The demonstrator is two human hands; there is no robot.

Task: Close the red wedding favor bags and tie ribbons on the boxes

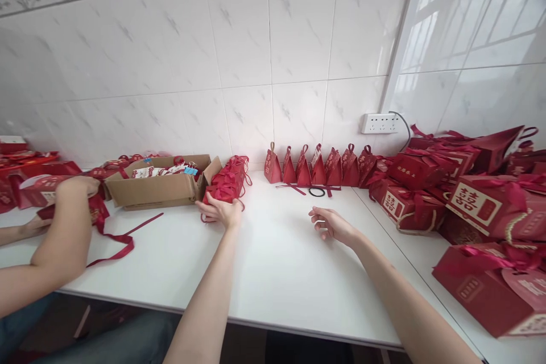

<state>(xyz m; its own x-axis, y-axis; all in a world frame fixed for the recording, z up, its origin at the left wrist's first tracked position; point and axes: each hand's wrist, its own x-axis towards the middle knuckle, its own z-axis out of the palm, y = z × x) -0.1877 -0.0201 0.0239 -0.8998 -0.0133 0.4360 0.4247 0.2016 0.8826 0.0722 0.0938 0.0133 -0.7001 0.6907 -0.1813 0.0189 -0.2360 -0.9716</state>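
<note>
My left hand (222, 210) is at the near end of a row of small red gift boxes (228, 179) with ribbons and cord handles. Its fingers are spread and lie against the nearest box; I see no grip closed round it. Over the white table my right hand (335, 224) hovers with loosely bent fingers apart, holding nothing. Beyond it lie a black ring (317, 192) and short dark red ribbon strips (294, 187). Several red triangular gift boxes (303, 170) with loop handles stand upright in a line along the wall.
A cardboard box (151, 193) of small packets stands left of my left hand. Farther left, a co-worker's arms (63, 227) handle a red box beside a loose red ribbon (121, 247). Large red gift boxes (473, 205) are piled at right. A power strip (379, 123) is on the wall.
</note>
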